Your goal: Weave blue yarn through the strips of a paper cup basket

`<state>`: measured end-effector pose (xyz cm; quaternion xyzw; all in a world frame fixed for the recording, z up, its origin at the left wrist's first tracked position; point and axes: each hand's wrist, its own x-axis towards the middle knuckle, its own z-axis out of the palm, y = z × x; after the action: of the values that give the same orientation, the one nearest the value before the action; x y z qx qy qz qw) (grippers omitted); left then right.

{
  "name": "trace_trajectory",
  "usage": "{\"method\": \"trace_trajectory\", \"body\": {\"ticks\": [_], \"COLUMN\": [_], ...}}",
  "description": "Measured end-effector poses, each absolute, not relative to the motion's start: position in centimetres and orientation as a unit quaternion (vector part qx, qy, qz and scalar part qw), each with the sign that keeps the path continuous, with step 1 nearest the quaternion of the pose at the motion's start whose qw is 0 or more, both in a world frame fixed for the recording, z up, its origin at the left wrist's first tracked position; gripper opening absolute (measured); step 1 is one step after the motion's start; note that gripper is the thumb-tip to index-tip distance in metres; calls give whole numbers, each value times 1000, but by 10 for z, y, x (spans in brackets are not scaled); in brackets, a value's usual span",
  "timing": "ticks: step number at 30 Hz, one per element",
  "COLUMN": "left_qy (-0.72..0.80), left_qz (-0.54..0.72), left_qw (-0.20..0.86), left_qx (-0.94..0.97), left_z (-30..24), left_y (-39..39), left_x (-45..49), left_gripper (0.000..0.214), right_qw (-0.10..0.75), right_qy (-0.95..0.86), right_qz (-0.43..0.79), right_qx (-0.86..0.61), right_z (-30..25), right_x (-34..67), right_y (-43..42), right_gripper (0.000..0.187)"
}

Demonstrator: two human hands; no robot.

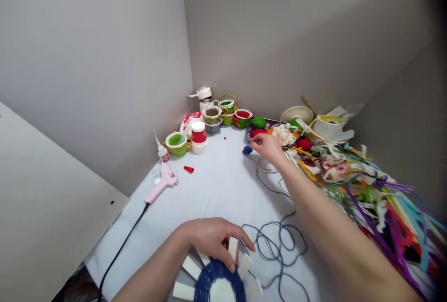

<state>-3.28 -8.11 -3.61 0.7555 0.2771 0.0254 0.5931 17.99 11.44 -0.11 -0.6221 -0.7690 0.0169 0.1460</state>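
Observation:
My left hand (pixel 214 239) grips a cup (pixel 190 267) at the bottom edge, thumb and fingers on its splayed white strips. Blue yarn (pixel 218 269) is woven in a ring between those strips, round a pale round base. My right hand (pixel 267 146) reaches far forward with its fingertips pinched together; what they hold, if anything, I cannot make out. Just left of those fingers is a small blue yarn ball (pixel 247 150). Loose blue yarn (pixel 279 246) lies in loops on the white table between the hands.
A pink glue gun (pixel 162 183) with a black cord lies left, near a glue bottle (pixel 163 153) and red cap (pixel 189 169). Small decorated baskets (pixel 242 118) and a red-and-white cup (pixel 199 137) stand behind. Yarn scraps and ribbons (pixel 349 171) heap at right. Walls close the back.

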Motion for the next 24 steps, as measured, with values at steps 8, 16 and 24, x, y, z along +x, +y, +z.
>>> {"method": "trace_trajectory", "body": {"ticks": [8, 16, 24], "left_qy": [293, 292, 289], "left_qz": [31, 25, 27], "left_qw": [576, 593, 579], "left_qx": [762, 750, 762], "left_z": [-34, -38, -35], "left_y": [-82, -82, -81], "left_x": [-33, -33, -33], "left_gripper": [58, 61, 59], "right_qw": [160, 265, 335], "right_qy": [-761, -732, -636], "right_qz": [54, 233, 527], "right_qx": [-626, -583, -453], "right_z": [-5, -27, -19], "right_x": [174, 148, 143], "right_y": [119, 128, 85], "right_gripper": [39, 26, 20]}}
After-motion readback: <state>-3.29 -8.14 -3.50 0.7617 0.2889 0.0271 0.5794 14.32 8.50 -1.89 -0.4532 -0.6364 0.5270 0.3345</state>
